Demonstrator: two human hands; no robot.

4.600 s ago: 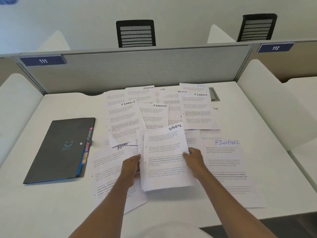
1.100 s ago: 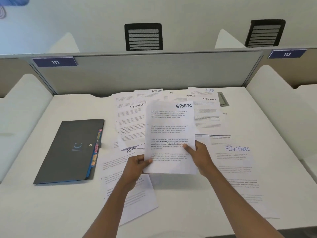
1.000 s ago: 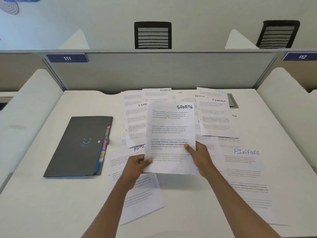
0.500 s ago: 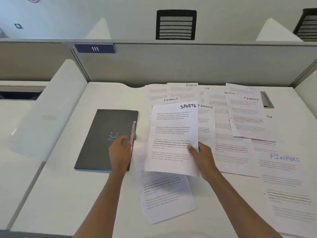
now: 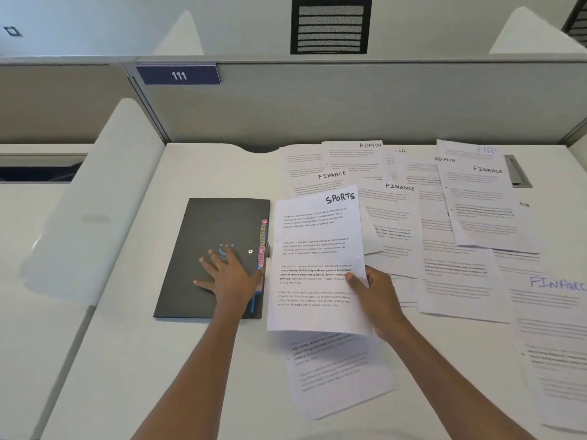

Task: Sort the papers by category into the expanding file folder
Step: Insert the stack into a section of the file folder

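Observation:
A dark grey expanding file folder [image 5: 203,230] lies closed on the white desk, coloured tabs along its right edge. My left hand [image 5: 228,277] rests flat on its cover with fingers spread. My right hand [image 5: 374,293] pinches the right edge of a sheet headed SPORTS [image 5: 314,249], held up just right of the folder. Loose papers headed FINANCE [image 5: 394,211] and ADMIN [image 5: 355,157] are spread over the desk to the right. Another sheet [image 5: 336,373] lies under the held one.
A grey partition [image 5: 317,103] with a sign reading 111 closes the back of the desk. White side dividers [image 5: 104,192] stand at the left. A grey cable hatch [image 5: 517,171] sits at the back right. A black chair [image 5: 330,23] stands beyond the partition.
My left hand let go of the SPORTS sheet, moved left and now lies flat on the folder cover. My right hand carried the sheet leftward toward the folder.

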